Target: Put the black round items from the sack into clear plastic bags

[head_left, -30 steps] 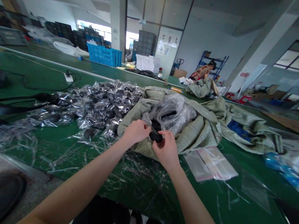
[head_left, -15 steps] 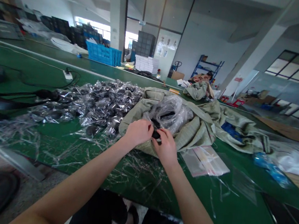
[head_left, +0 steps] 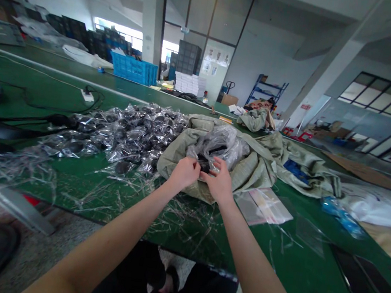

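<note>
My left hand (head_left: 185, 173) is closed at the front of an open woven sack (head_left: 174, 155), its fingertips on a small black part (head_left: 204, 165) whose shape is mostly hidden. Just right of it, my right hand (head_left: 222, 183) has its fingers apart, curved beside the same dark part, with nothing plainly gripped. Behind both hands, a crumpled clear plastic liner (head_left: 230, 142) fills the sack's mouth, with dark pieces inside. To the left lies a heap of dark round pieces in shiny clear wrappers (head_left: 139, 131).
Plastic strips (head_left: 101, 196) litter the green table (head_left: 85, 175) near its front edge. Flat clear bags (head_left: 263, 205) lie right of the sack. Two dark phone-like slabs (head_left: 355, 278) rest at the right edge. A second sack (head_left: 319, 171) and a blue crate (head_left: 133, 68) stand farther off.
My right fingers have spread, where they pinched the black part before. My left hand stays closed near the sack's front. The view has shifted slightly.
</note>
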### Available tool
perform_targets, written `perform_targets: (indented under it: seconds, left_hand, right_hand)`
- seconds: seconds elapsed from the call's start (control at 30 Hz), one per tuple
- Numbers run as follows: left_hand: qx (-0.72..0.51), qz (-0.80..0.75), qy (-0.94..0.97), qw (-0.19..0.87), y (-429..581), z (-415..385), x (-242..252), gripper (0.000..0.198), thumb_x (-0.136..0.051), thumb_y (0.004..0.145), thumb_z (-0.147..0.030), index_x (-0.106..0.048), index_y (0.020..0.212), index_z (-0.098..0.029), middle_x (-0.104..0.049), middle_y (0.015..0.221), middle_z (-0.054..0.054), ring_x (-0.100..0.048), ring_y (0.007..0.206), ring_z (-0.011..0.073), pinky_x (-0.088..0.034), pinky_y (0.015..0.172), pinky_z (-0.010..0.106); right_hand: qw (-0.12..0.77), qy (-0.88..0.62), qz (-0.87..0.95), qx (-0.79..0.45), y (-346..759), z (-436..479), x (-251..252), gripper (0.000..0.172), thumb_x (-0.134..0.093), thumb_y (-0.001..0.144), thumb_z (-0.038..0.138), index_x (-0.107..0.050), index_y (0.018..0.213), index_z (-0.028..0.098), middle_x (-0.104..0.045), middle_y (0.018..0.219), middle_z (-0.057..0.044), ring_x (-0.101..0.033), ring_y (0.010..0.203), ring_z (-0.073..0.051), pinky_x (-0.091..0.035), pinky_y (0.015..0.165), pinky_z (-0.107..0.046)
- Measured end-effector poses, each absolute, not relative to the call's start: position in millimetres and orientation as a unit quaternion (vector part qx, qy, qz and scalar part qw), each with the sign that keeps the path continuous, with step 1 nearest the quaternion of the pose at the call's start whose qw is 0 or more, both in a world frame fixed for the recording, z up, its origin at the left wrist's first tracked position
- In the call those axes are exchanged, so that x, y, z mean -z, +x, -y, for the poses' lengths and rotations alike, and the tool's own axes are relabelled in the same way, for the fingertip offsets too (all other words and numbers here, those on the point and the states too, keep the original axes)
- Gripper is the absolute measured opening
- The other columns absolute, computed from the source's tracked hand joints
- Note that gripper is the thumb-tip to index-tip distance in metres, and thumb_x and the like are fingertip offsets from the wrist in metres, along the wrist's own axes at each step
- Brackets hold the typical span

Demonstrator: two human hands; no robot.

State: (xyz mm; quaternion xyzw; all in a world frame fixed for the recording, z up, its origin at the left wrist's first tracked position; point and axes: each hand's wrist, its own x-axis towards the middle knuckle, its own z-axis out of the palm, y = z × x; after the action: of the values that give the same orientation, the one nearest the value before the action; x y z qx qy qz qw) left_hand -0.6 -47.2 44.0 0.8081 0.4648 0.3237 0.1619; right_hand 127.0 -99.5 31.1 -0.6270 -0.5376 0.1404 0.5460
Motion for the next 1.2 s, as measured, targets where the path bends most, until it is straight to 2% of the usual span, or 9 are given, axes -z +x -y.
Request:
perform_targets:
  seconds: [0.07, 0.17, 0.27, 0.47, 0.6, 0.8, 0.9, 1.1, 1.2]
  left_hand:
    - [-0.317, -0.478, 0.798, 0.184, 0.3, 45.4, -42.8, 0.033, -0.041, 0.088, -0.022, -0.069, 0.074, -0.013, -0.071, 0.081, 0.012, -0.065, 0.077, 0.0186, -0.045, 0.071, 0.025]
    - [-0.318, -0.485, 0.788, 0.206, 2.3, 42.9, -40.3, 0.032, -0.042, 0.086, -0.022, -0.07, 0.075, -0.013, -0.072, 0.08, 0.012, -0.065, 0.076, 0.0183, -0.044, 0.069, 0.025]
    - [-0.322, -0.494, 0.78, 0.21, 4.3, 41.0, -38.5, 0.032, -0.042, 0.086, -0.023, -0.071, 0.078, -0.013, -0.073, 0.082, 0.013, -0.067, 0.077, 0.0189, -0.044, 0.07, 0.025]
    - [-0.285, -0.561, 0.761, 0.161, 6.4, 42.4, -47.2, 0.035, -0.043, 0.087, -0.033, -0.073, 0.088, -0.015, -0.072, 0.092, 0.018, -0.068, 0.086, 0.0273, -0.048, 0.074, 0.032]
    - [-0.269, -0.574, 0.757, 0.162, 4.6, 39.2, -61.9, 0.036, -0.046, 0.084, -0.037, -0.073, 0.092, -0.014, -0.071, 0.095, 0.02, -0.068, 0.089, 0.0308, -0.048, 0.075, 0.035]
    - [-0.305, -0.548, 0.74, 0.242, -3.3, 27.7, -62.4, 0.036, -0.045, 0.084, -0.038, -0.074, 0.085, -0.015, -0.073, 0.085, 0.015, -0.067, 0.081, 0.0259, -0.044, 0.068, 0.031]
    - [-0.331, -0.551, 0.727, 0.242, -1.5, 29.3, -52.0, 0.036, -0.044, 0.085, -0.035, -0.074, 0.081, -0.015, -0.072, 0.08, 0.014, -0.066, 0.075, 0.024, -0.042, 0.065, 0.029]
    - [-0.344, -0.548, 0.724, 0.24, 0.8, 40.3, -39.4, 0.034, -0.045, 0.082, -0.033, -0.072, 0.074, -0.014, -0.07, 0.073, 0.012, -0.061, 0.066, 0.0199, -0.038, 0.062, 0.027]
    - [-0.357, -0.543, 0.719, 0.249, 1.0, 41.8, -33.0, 0.035, -0.043, 0.082, -0.032, -0.071, 0.069, -0.014, -0.068, 0.068, 0.01, -0.06, 0.064, 0.0184, -0.037, 0.06, 0.026]
  right_hand:
    - [0.56, -0.638, 0.486, -0.206, 132.6, 91.0, -33.9, 0.074, -0.073, 0.06, 0.016, -0.049, 0.13, 0.013, -0.062, 0.122, -0.017, -0.069, 0.088, -0.02, -0.055, 0.083, -0.036]
    - [0.549, -0.662, 0.465, -0.213, 140.6, 79.8, -35.2, 0.05, -0.062, 0.065, 0.012, -0.062, 0.114, 0.011, -0.071, 0.107, -0.012, -0.069, 0.091, -0.018, -0.053, 0.086, -0.031]
    - [0.483, -0.712, 0.49, -0.138, 145.1, 75.0, -38.2, 0.029, -0.054, 0.072, 0.016, -0.073, 0.094, 0.015, -0.075, 0.091, -0.006, -0.07, 0.089, -0.018, -0.052, 0.086, -0.028]
    - [0.322, -0.763, 0.561, -0.002, 139.5, 78.8, -71.4, 0.024, -0.055, 0.08, 0.024, -0.078, 0.086, 0.019, -0.076, 0.085, -0.006, -0.07, 0.084, -0.021, -0.05, 0.081, -0.028]
    - [0.268, -0.753, 0.599, 0.052, 136.6, 78.3, -103.0, 0.024, -0.055, 0.08, 0.023, -0.079, 0.084, 0.019, -0.076, 0.086, -0.007, -0.07, 0.087, -0.021, -0.048, 0.082, -0.027]
    - [0.241, -0.74, 0.623, 0.085, 139.0, 71.8, -121.0, 0.025, -0.055, 0.078, 0.022, -0.079, 0.084, 0.018, -0.076, 0.084, -0.009, -0.069, 0.085, -0.023, -0.048, 0.078, -0.028]
    - [0.229, -0.727, 0.644, 0.06, 139.5, 69.6, -115.1, 0.023, -0.057, 0.076, 0.021, -0.079, 0.081, 0.017, -0.076, 0.082, -0.009, -0.069, 0.081, -0.022, -0.047, 0.073, -0.027]
    - [0.269, -0.692, 0.669, 0.018, 140.1, 69.9, -97.1, 0.018, -0.059, 0.074, 0.02, -0.077, 0.073, 0.017, -0.075, 0.074, -0.006, -0.068, 0.074, -0.019, -0.045, 0.068, -0.025]
    - [0.314, -0.653, 0.687, -0.055, 142.3, 69.1, -85.9, 0.018, -0.061, 0.077, 0.026, -0.076, 0.077, 0.017, -0.073, 0.071, -0.003, -0.065, 0.065, -0.015, -0.045, 0.063, -0.023]
